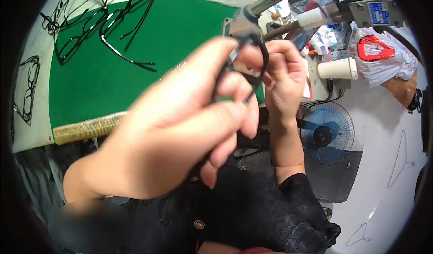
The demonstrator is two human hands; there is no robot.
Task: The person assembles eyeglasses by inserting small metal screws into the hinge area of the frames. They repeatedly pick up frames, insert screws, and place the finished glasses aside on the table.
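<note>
Black glasses frame [265, 55], blurred, up between both hands! The left hand [180, 118] clasps it in curled fingers; the right hand [285, 78] bunches narrowly at its right side, grip unclear.

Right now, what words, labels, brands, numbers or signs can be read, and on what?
None legible:
Blue-and-white label on grey metal housing: print too small and blurred.
Fan hub: mark too small.
Small tag on black sheet: too small.
Held black eyeglass frame: blurred, no lettering visible.
</note>
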